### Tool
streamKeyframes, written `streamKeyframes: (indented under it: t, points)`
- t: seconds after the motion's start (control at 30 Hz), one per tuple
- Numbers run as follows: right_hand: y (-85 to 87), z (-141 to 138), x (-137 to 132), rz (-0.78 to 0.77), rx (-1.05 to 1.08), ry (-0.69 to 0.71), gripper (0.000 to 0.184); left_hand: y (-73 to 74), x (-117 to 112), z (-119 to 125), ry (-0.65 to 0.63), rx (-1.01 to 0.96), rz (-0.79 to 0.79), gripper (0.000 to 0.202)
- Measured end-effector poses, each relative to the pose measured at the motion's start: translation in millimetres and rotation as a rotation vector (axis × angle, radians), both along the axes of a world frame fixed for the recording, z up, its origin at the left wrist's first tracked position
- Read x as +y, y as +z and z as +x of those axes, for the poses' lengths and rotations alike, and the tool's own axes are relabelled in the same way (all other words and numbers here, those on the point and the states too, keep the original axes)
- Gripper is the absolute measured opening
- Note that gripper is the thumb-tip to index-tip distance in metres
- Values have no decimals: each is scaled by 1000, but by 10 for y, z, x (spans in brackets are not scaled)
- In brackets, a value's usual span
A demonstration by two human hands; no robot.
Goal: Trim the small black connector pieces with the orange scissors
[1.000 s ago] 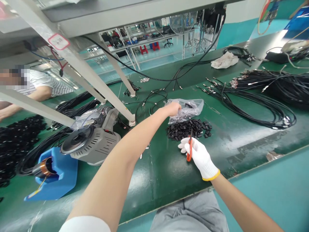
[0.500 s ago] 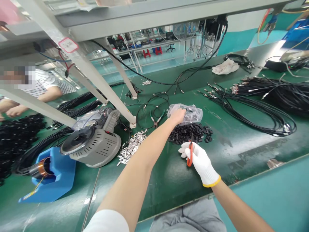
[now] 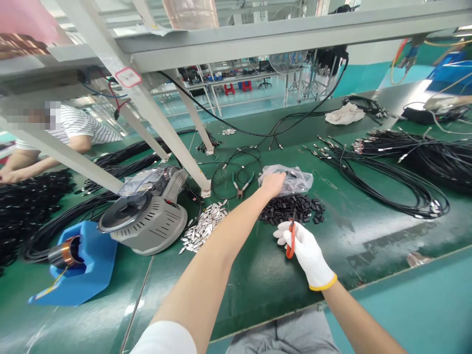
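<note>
My bare left hand (image 3: 273, 184) reaches to a clear plastic bag (image 3: 300, 182), its fingers closed on the bag's near left part. Dark pieces show inside the bag, and my fingertips are partly hidden. Just in front of the bag lies a heap of small black plastic pieces (image 3: 291, 208). My right hand (image 3: 304, 248), in a white glove with a yellow cuff, is closed around orange-handled scissors (image 3: 291, 242). The blades point away from me toward the near edge of the heap.
Left of my forearm are silver metal connectors (image 3: 204, 226), pliers (image 3: 240, 189) and a grey round tape dispenser (image 3: 147, 226). A blue tape holder (image 3: 94, 265) stands farther left. Black cables (image 3: 391, 182) lie on the right. Shelf posts (image 3: 158, 118) rise at left; a co-worker (image 3: 73, 132) sits beyond.
The camera view has shifted slightly, so the shelf and bench appear lower and a little to the right. Both hands keep nearly the same places at the bag and the heap.
</note>
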State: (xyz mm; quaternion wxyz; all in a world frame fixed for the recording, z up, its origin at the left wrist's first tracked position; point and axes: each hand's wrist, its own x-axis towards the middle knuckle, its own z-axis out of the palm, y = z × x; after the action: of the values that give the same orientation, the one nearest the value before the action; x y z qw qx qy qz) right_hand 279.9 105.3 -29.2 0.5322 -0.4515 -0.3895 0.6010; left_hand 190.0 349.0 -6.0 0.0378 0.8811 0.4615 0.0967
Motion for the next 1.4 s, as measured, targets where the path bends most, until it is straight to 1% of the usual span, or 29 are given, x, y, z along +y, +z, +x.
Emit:
streamKeyframes:
  t: [0.13,0.23,0.3,0.37,0.43,0.5,0.53,0.6,0.67,0.77,0.83,0.9,0.93,1.0,1.1,1.2,1.27,1.4]
  points:
    - [3,-4,-10,5,-13,1,49,92,-122,-65,-19,-61,98,27]
    - [10,-5,-16,11,-27,-4,50,218,-221,-180,-38,-110,144,25]
    - [10,-4,-17,13,-37,-12,50,311,-328,-302,-58,-171,163,24]
    - [2,-1,-16,13,-47,-22,51,386,-502,-456,-101,-331,163,22]
    - [-13,1,-16,11,-54,-29,52,422,-757,-629,-141,-577,111,20]
    - [-29,1,-19,11,-61,-32,52,408,-1079,-807,-129,-752,-10,19]
    - [-34,-1,-22,12,-65,-32,52,384,-1252,-893,-111,-796,-84,18]
    - [-34,-9,-31,17,-76,-34,52,310,-1589,-1056,-44,-825,-218,18]
    - [-21,-23,-42,26,-90,-38,51,214,-1876,-1201,9,-812,-324,19]
    - [15,-55,-62,42,-114,-45,50,61,-2158,-1373,54,-801,-434,22]
    - [33,-81,-76,46,-133,-48,50,-27,-2254,-1444,108,-866,-527,19]
    - [34,-104,-89,44,-153,-50,49,-88,-2303,-1479,182,-994,-654,13]
    - [27,-114,-95,38,-161,-51,49,-108,-2318,-1485,214,-1066,-719,13]
    - [0,-129,-104,26,-180,-49,48,-129,-2338,-1485,248,-1192,-827,21]
    - [-53,-148,-106,42,-237,-32,46,-143,-2356,-1473,247,-1361,-915,29]
    - [-77,-167,-102,63,-304,-24,43,-158,-2369,-1468,209,-1504,-994,33]
    - [-65,-177,-107,64,-326,-24,41,-167,-2382,-1474,196,-1525,-1017,33]
    - [2,-187,-144,69,-336,-14,42,-184,-2415,-1511,188,-1426,-990,33]
